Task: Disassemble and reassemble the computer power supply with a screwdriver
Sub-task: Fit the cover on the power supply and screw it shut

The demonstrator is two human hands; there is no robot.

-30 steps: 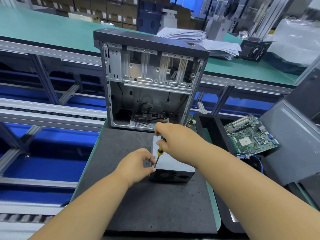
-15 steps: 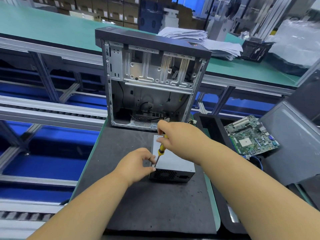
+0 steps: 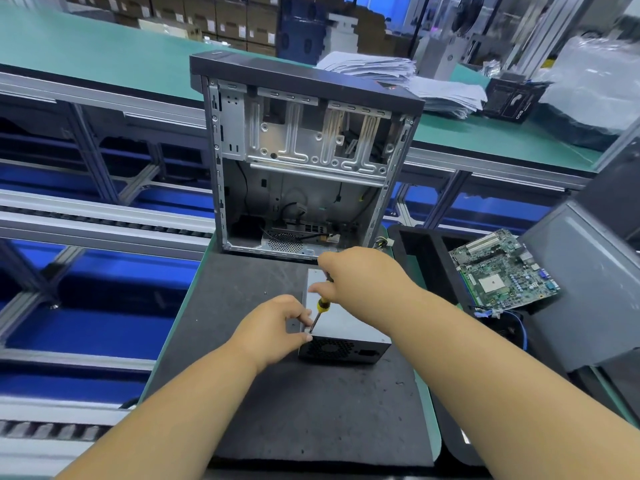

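Right hand (image 3: pixel 360 278) grips screwdriver (image 3: pixel 320 311), tip on near-left top corner of power supply (image 3: pixel 343 327). Left hand (image 3: pixel 273 327) pinches that corner.

We see the power supply (image 3: pixel 346 327) on the mat (image 3: pixel 311 403); behind the power supply stands the computer case (image 3: pixel 304 161), to its right the motherboard (image 3: pixel 502 268), far behind it the paper stack (image 3: pixel 408 77).
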